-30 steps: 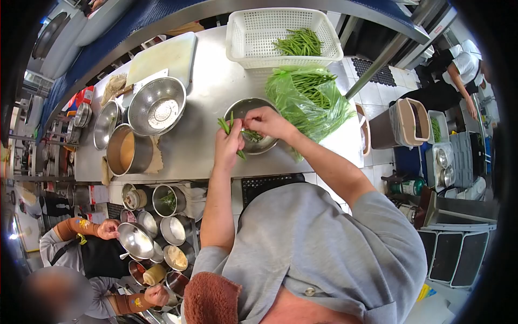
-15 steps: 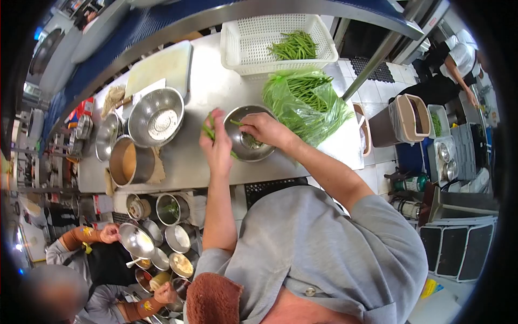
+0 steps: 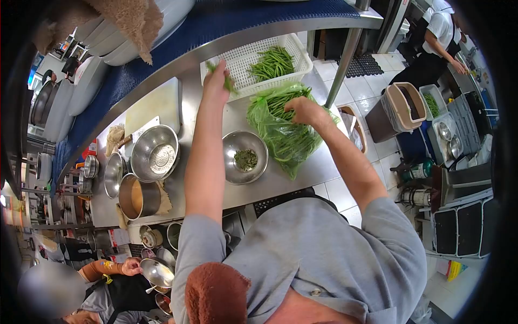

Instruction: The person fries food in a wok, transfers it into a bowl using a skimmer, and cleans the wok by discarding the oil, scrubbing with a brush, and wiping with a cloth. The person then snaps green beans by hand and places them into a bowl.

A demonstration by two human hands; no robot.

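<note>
My left hand (image 3: 217, 83) holds a few green beans (image 3: 229, 82) over the left end of the white perforated basket (image 3: 240, 52), its fingers blurred. Inside the basket lies a pile of beans (image 3: 272, 63). My right hand (image 3: 305, 109) reaches to the beans in the open green plastic bag (image 3: 294, 143); its fingertips touch them, and whether any are gripped is hard to see. Between my forearms stands a steel bowl (image 3: 229, 162) with small green trimmings (image 3: 246, 160) at its bottom.
To the left are a steel colander (image 3: 141, 156), a deep pot (image 3: 132, 200) and a cutting board (image 3: 154, 108). A metal shelf edge (image 3: 237, 33) crosses above the basket. A co-worker (image 3: 121, 289) holds a bowl at lower left; another person (image 3: 442, 38) stands upper right.
My left hand has moved from beside the bowl up to the basket with its beans. My right hand has left the bowl for the bag. The camera view has shifted.
</note>
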